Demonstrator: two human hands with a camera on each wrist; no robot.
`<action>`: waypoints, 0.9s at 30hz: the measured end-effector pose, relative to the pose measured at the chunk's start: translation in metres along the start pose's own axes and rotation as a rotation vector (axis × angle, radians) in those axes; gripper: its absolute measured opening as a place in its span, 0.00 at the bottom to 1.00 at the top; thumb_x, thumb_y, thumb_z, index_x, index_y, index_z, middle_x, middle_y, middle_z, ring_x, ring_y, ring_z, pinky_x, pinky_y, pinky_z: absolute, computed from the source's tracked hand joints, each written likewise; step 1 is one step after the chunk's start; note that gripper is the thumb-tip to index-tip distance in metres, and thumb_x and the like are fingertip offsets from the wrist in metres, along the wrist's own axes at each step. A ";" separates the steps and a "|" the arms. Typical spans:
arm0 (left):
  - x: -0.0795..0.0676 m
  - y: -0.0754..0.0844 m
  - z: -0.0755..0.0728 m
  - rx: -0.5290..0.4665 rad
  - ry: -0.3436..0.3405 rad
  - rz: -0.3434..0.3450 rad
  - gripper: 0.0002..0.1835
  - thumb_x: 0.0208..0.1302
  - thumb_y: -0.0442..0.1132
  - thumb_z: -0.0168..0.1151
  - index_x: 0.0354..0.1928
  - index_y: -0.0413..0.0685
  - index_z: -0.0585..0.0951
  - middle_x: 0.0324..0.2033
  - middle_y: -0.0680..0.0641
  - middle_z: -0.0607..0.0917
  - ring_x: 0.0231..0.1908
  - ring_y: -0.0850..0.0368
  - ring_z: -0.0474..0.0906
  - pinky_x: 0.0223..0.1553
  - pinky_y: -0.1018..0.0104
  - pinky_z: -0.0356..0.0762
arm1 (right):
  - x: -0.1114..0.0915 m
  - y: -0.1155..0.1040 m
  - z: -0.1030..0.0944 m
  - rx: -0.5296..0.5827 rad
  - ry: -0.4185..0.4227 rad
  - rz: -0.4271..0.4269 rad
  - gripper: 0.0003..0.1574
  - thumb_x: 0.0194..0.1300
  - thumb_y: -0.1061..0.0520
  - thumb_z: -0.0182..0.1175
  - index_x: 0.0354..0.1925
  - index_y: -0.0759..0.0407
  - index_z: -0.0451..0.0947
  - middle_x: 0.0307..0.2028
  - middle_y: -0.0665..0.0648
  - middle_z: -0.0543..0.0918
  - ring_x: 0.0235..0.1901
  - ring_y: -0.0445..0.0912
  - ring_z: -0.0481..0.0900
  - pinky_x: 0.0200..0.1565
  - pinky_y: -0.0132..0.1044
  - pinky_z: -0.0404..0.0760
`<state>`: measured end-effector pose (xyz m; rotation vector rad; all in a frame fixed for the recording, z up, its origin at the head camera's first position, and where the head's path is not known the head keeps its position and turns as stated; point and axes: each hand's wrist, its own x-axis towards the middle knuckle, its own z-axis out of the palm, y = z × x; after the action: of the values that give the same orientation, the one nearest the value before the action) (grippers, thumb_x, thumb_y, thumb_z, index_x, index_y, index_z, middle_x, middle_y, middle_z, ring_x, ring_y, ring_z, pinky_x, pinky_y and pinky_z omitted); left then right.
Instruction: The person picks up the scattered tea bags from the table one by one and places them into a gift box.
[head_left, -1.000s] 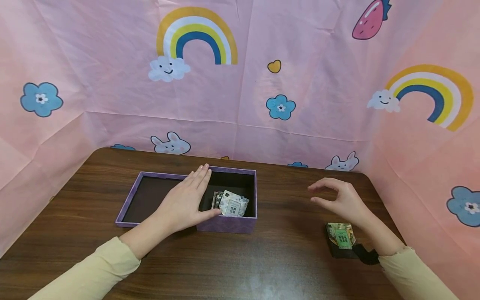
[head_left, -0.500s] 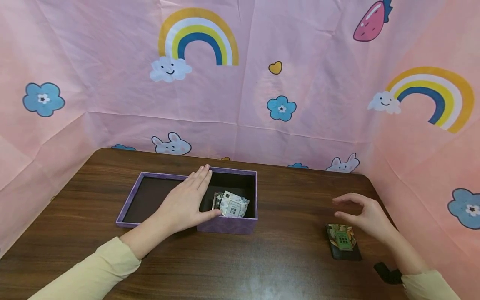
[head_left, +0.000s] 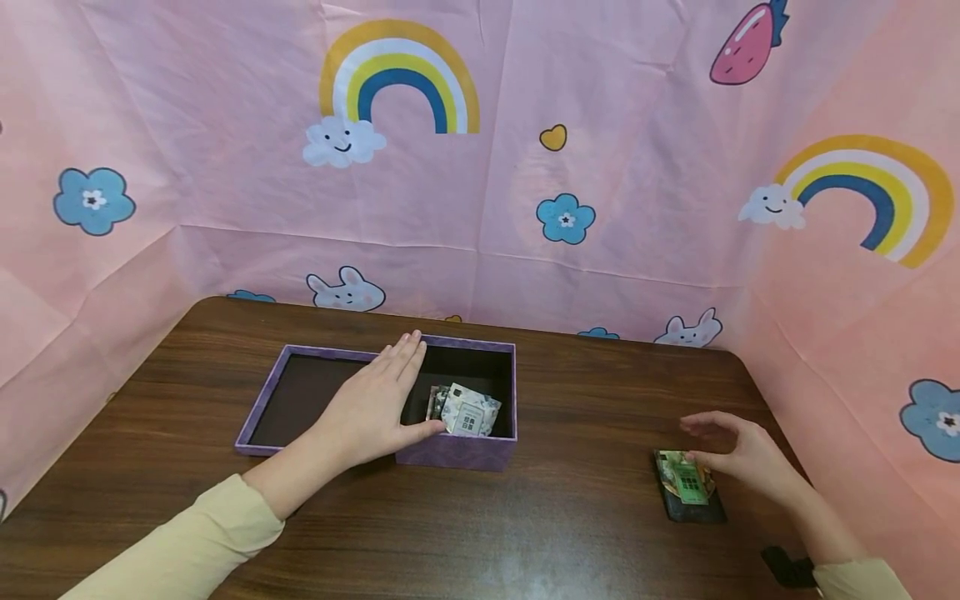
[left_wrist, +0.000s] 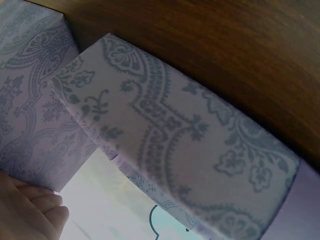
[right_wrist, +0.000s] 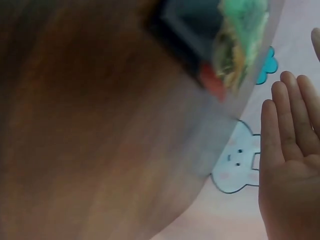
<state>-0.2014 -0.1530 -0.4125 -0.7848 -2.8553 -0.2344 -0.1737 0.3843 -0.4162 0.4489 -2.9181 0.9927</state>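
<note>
A purple patterned box [head_left: 457, 454] with a dark inside stands at the middle of the table. Inside it lie several small square sachets, a white floral one [head_left: 470, 410] on top. My left hand [head_left: 371, 400] rests over the box's left edge, fingers straight and thumb at the front rim. At the right, a sachet with a green label [head_left: 692, 483] lies on a dark flat packet [head_left: 697, 512]. My right hand [head_left: 746, 458] hovers at this pile, thumb by the sachet's upper edge, fingers apart from the thumb. Its straight-looking fingers [right_wrist: 287, 115] show in the right wrist view.
Left of the box lies a shallow purple-rimmed lid [head_left: 307, 396], inside up, partly behind my left hand. A black strap-like piece [head_left: 787, 568] is by my right wrist. Pink printed cloth [head_left: 480, 192] walls the wooden table [head_left: 585, 517] at the back and sides.
My right hand has moved right and down toward the green-labelled sachet, thumb closing in on it. My left hand stays on the box edge.
</note>
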 end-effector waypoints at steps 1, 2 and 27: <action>0.000 0.000 0.000 -0.001 0.001 -0.001 0.62 0.66 0.77 0.58 0.83 0.33 0.56 0.84 0.35 0.53 0.84 0.41 0.51 0.84 0.48 0.56 | -0.001 0.002 0.001 0.006 -0.008 0.015 0.29 0.60 0.58 0.80 0.58 0.61 0.85 0.54 0.63 0.90 0.49 0.23 0.82 0.45 0.27 0.85; 0.000 0.000 0.000 -0.001 0.003 0.000 0.62 0.66 0.77 0.58 0.83 0.33 0.56 0.84 0.35 0.53 0.84 0.41 0.51 0.84 0.48 0.56 | -0.002 0.005 0.001 0.009 -0.017 0.028 0.29 0.60 0.57 0.80 0.59 0.61 0.84 0.54 0.63 0.90 0.49 0.23 0.81 0.45 0.27 0.85; 0.000 0.001 -0.001 0.006 -0.002 -0.002 0.62 0.66 0.76 0.58 0.83 0.33 0.56 0.84 0.35 0.54 0.84 0.41 0.51 0.84 0.48 0.56 | -0.014 0.035 0.012 0.032 -0.133 0.004 0.42 0.54 0.57 0.83 0.65 0.65 0.78 0.60 0.67 0.82 0.54 0.18 0.73 0.51 0.21 0.80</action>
<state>-0.2011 -0.1525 -0.4116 -0.7815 -2.8579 -0.2260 -0.1694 0.4077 -0.4481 0.5310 -3.0242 1.0513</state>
